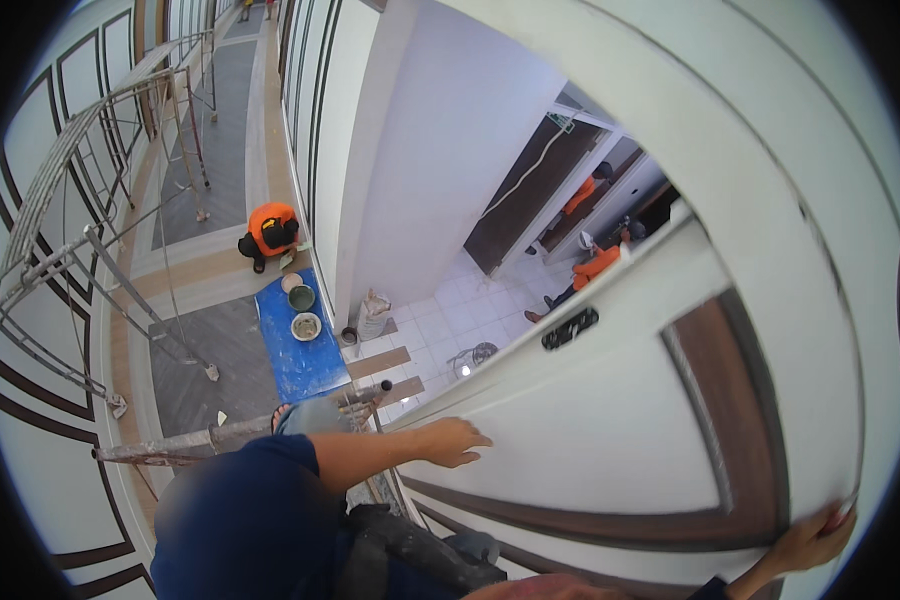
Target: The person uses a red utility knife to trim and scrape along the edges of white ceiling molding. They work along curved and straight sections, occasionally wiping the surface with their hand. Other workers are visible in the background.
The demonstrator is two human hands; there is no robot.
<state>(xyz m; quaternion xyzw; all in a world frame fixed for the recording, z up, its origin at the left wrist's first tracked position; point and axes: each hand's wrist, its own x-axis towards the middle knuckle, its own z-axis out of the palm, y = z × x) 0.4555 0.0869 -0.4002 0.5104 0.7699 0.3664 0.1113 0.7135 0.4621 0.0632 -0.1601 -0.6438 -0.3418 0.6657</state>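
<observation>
My left arm reaches out from a navy sleeve. My left hand hangs in front of the white wall panel, its fingers loosely bent and apart, with nothing visible in them. At the lower right, my right hand is closed around a small red-handled tool, held against the edge of the white curved trim. The tool's working end is hidden, so its kind cannot be told. Brown moulding frames the panel between my hands.
Below, scaffold tubes run beside me, and another scaffold stands at the left. A person in an orange vest crouches near a blue sheet holding several tubs. Through the opening, another person in orange is on the white tiles.
</observation>
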